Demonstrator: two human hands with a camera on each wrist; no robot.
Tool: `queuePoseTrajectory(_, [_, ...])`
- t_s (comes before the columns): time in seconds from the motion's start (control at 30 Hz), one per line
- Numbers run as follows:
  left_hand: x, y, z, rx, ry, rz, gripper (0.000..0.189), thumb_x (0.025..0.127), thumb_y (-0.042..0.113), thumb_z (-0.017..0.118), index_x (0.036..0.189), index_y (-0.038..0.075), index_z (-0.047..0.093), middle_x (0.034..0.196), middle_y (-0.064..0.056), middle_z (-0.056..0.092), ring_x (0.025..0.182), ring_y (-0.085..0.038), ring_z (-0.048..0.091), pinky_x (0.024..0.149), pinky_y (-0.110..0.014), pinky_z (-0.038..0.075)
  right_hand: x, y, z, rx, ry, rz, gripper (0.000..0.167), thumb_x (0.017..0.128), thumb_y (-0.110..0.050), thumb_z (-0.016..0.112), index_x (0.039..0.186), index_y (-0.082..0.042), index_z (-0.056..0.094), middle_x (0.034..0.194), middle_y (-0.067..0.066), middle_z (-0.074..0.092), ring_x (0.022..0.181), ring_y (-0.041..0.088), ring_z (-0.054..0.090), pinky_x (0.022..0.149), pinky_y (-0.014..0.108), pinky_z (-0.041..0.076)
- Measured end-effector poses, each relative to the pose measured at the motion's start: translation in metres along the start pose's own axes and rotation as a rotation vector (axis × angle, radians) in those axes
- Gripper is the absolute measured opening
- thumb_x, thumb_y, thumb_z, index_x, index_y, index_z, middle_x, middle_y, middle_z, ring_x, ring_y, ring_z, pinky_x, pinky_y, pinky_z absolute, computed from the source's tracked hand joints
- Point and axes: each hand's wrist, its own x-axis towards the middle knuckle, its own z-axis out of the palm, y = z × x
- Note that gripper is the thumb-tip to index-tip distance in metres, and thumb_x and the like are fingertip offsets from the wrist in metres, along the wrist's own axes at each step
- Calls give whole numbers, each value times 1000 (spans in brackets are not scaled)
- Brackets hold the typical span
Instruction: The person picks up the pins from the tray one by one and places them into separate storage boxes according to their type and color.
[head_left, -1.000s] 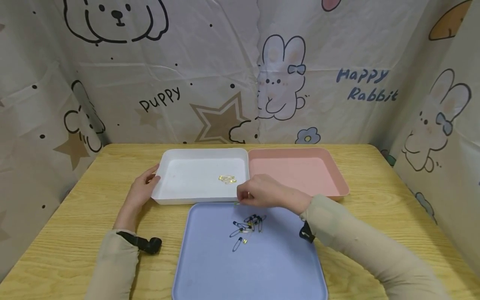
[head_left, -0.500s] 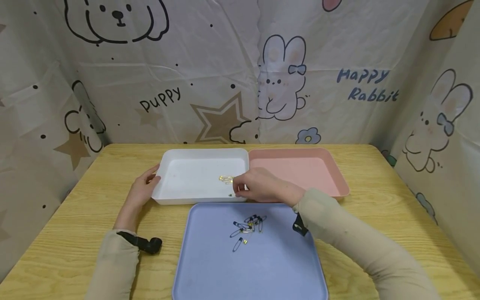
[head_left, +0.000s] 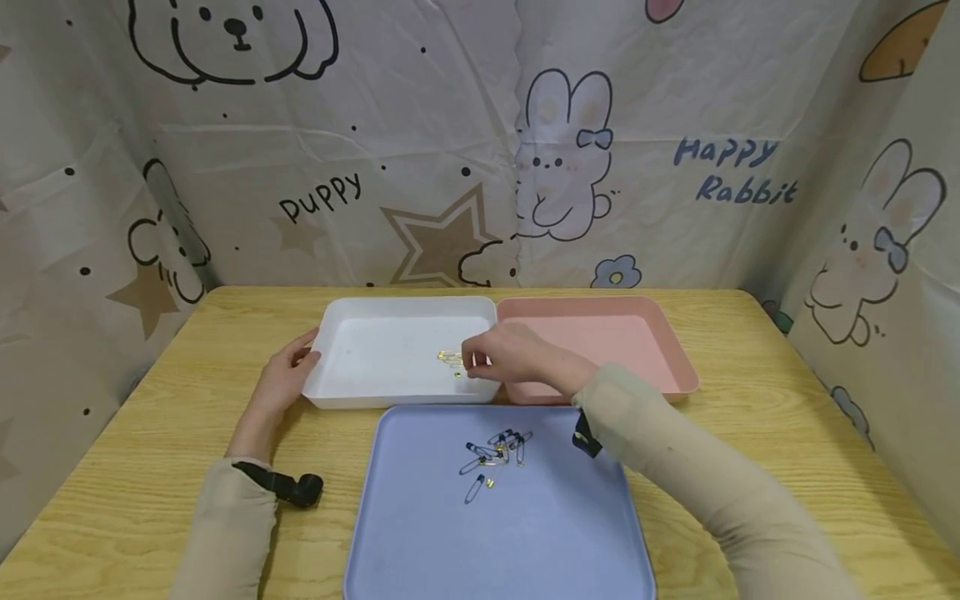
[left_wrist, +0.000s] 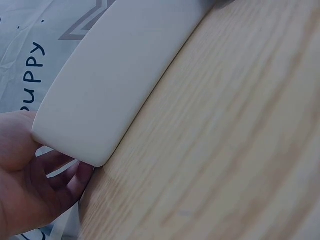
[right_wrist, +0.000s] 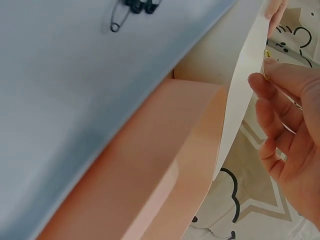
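Right hand: above the near right part of the white tray, thumb and forefinger pinching one gold safety pin, remaining fingers loosely bent. Left hand: at the far left end of the same tray, fingers and thumb curled about its end wall. Step in hand, by judgement: setting the pinched pin down with the gold cluster on the white tray's floor. Good practice: bring the fingertips low before parting them, so that so light an item neither bounces nor skids; lay it flat beside the cluster rather than across it, since wire loops may snag; let the left hand steady the tray without tilting it; lift the fingers straight up, clear of the wall. Held pin: slender, gold-coloured, bright at its capped end, largely hidden by the fingertips; whether fastened, cannot be told. Gold cluster: several narrow wire pins of like colour, lying close together, overlapping, exact count unclear. Blue tray, nearer the person: a loose heap of black safety pins with dark caps and long loops, a few gold pieces among and beside them. Pink tray: right of the white one, rims touching.
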Motion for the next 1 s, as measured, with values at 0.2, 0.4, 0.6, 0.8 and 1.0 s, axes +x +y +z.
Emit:
queuePoseTrajectory(0.2, [1, 2, 0, 2, 0, 0, 50, 98, 29, 35, 145, 16, 24, 140, -25, 31, 121, -36, 32, 97, -47, 31, 8, 4, 0, 16, -23, 26, 5, 86, -28, 62, 88, -23, 62, 77, -10, 62, 62, 5, 51, 58, 23, 41])
queuePoseTrajectory(0.4, [0, 2, -1, 12, -11, 5, 50, 98, 29, 36, 145, 16, 24, 140, -25, 32, 120, -36, 34, 95, -45, 33, 17, 8, 5, 32, -36, 56, 5, 87, -26, 61, 90, -22, 64, 80, -9, 63, 67, 6, 52, 60, 22, 42])
queuePoseTrajectory(0.6, [0, 2, 0, 13, -9, 6, 49, 98, 28, 36, 145, 16, 25, 138, -25, 33, 117, -35, 36, 93, -43, 34, 26, 10, 8, 51, -41, 92, 6, 87, -21, 59, 90, -20, 64, 81, -7, 62, 69, 9, 52, 60, 23, 41])
queuePoseTrajectory(0.8, [1, 1, 1, 11, -13, -9, 50, 98, 29, 36, 145, 18, 24, 139, -25, 32, 118, -35, 35, 94, -44, 33, 32, 10, 16, 11, -66, 140, 8, 88, -22, 58, 91, -22, 65, 82, -8, 62, 70, 9, 52, 61, 23, 41])
queuePoseTrajectory(1.0, [0, 0, -2, 11, -4, -18, 50, 98, 31, 36, 145, 19, 24, 140, -25, 31, 119, -36, 34, 95, -45, 32, 38, 4, 19, -14, -94, 168, 10, 89, -24, 57, 95, -22, 65, 85, -7, 63, 72, 9, 52, 61, 23, 42])
